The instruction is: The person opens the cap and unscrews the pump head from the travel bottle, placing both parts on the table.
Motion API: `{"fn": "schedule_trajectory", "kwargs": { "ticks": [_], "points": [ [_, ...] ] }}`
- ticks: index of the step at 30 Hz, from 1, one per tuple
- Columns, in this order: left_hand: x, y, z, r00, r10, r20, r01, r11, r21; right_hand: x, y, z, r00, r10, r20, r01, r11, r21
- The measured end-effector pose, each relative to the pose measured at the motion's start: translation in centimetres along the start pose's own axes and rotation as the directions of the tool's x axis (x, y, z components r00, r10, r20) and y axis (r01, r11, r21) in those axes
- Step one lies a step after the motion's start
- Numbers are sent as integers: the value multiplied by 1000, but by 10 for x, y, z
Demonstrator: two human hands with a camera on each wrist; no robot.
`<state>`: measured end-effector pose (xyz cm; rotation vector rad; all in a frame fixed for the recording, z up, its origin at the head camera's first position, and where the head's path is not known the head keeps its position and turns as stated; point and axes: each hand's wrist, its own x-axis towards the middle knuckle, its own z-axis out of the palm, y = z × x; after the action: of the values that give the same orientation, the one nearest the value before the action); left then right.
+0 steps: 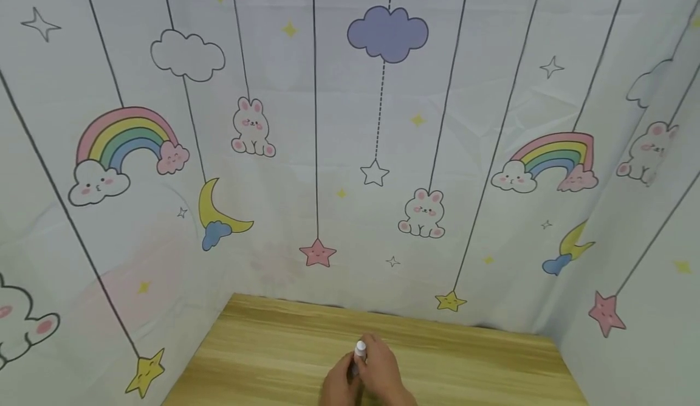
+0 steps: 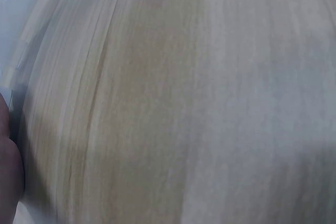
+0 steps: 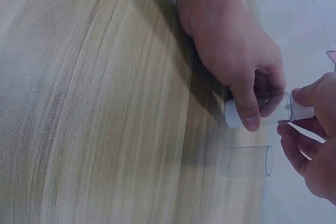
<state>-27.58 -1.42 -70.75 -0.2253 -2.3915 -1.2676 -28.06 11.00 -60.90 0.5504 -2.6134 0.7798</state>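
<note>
Both hands meet over the table on a small clear bottle (image 3: pixel 273 109) with a white base and a white top (image 1: pixel 360 349). My left hand (image 1: pixel 339 383) grips the bottle low, its thumb across the white base (image 3: pixel 232 114) in the right wrist view. At the other end, my right hand (image 1: pixel 381 366) pinches the white top between thumb and fingers. Beside the bottle, a clear cylindrical cap (image 3: pixel 245 161) appears to stand on the table, its round rim showing. Only a sliver of hand (image 2: pixel 10 177) enters the left wrist view.
The wood-grain table (image 1: pixel 284 339) ends at a white fabric wall (image 1: pixel 273 199) behind and at both sides. Rabbits, rainbows, clouds and stars are printed on the fabric.
</note>
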Motion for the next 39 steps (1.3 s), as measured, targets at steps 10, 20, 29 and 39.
{"fn": "schedule_trajectory", "kwargs": {
  "ticks": [10,20,29,39],
  "points": [
    [0,1,-2,991,-116,71,118,993,-28,2,6,-4,998,-2,67,-5,995,103],
    [1,-1,1,989,-131,73,131,991,-1,4,13,-2,995,13,103,-31,984,177],
    [0,-5,3,1000,-13,9,13,1000,17,7,2,-7,977,147,156,-181,955,235],
    [-1,-8,5,1000,16,0,-16,999,33,5,-2,-3,991,111,76,-118,989,86]
  ]
}}
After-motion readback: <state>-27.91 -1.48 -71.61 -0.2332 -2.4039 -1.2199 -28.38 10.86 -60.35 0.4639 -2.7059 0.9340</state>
